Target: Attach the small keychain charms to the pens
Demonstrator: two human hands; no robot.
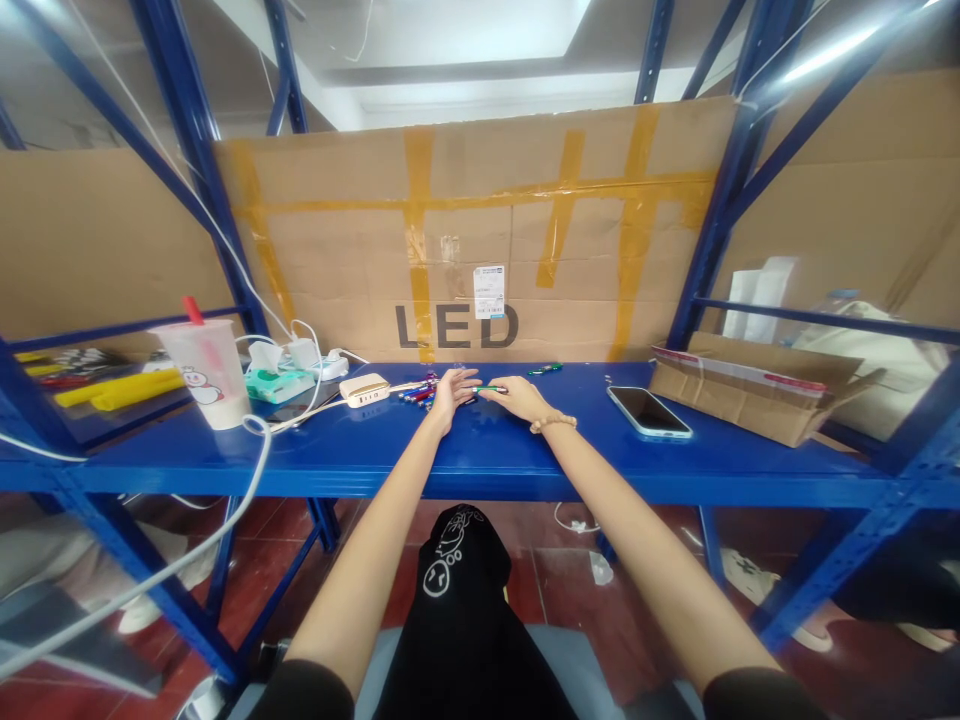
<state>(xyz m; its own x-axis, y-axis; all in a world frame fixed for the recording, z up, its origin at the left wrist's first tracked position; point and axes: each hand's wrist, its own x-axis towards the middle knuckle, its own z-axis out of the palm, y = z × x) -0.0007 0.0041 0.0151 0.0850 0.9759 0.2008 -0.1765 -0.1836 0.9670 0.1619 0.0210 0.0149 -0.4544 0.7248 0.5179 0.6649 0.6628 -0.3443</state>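
Over the middle of the blue shelf top, my right hand is closed on a green pen, which points left toward my other hand. My left hand has its fingers apart, palm turned toward the pen's tip; whether it touches the pen is too small to tell. Beside and behind my left hand lies a bunch of blue, red and purple pens, partly hidden by that hand. Farther back, to the right, green pens lie on the shelf.
A phone and an open cardboard box are on the right. A white charging hub, a tissue pack and a cup with a red straw stand left, among white cables. A cardboard panel closes the back.
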